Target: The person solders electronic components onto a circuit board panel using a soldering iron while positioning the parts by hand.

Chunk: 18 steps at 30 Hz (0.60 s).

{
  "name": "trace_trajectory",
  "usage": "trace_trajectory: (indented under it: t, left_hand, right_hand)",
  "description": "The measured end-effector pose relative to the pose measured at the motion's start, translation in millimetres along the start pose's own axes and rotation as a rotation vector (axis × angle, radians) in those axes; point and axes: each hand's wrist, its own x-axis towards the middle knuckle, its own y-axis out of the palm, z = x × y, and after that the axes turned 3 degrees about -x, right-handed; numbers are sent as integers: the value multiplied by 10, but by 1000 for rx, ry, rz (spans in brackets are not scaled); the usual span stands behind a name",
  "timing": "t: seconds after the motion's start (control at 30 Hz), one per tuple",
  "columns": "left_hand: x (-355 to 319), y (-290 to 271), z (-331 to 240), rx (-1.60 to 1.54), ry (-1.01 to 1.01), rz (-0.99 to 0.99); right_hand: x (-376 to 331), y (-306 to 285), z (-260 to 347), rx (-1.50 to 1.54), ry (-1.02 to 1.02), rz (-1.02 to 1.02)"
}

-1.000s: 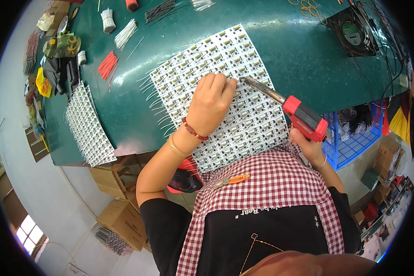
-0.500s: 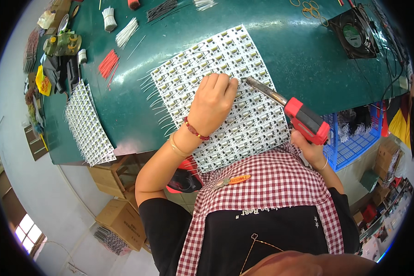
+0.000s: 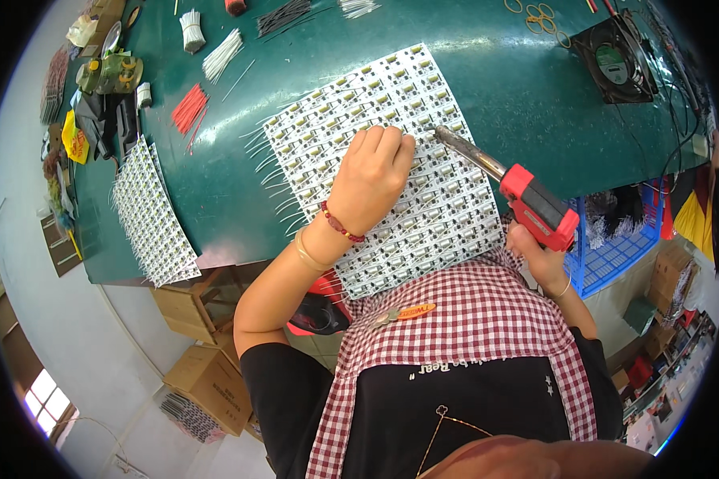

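A large white panel of small circuit boards (image 3: pixel 443 219) lies on the green table at my front, thin white wires sticking out along its left edge. Over its middle is my left hand (image 3: pixel 371 172), fingers curled and pressed together near the thumb. Whatever they pinch is too small or hidden to make out. My right hand (image 3: pixel 541 262) grips a red and black soldering gun (image 3: pixel 542 206) from below. The gun's metal tip points left over the upper right of the panel, a short way right of my left fingertips.
A second circuit board panel (image 3: pixel 153 215) lies at the table's left edge. Red wires (image 3: pixel 189 109), white wires (image 3: pixel 222 56) and black wires (image 3: pixel 284 17) are bundled farther back. A square black fan (image 3: pixel 615 62) stands far right, beyond a blue plastic crate (image 3: pixel 611 259).
The soldering gun has shifted slightly right, and its tip is farther from my left fingertips. My left hand stays almost in place on the panel.
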Motion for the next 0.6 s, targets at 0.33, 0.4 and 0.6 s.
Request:
trace_trajectory:
  t: [0.33, 0.4, 0.6]
  left_hand:
    - [-34, -140, 1, 61, -4, -14]
    - [-27, -179, 0, 72, -18, -48]
    - [7, -32, 27, 61, -8, -95]
  right_hand:
    - [61, -40, 62, 136, 71, 16]
    - [95, -43, 53, 158, 42, -32]
    - [193, -27, 139, 178, 160, 15]
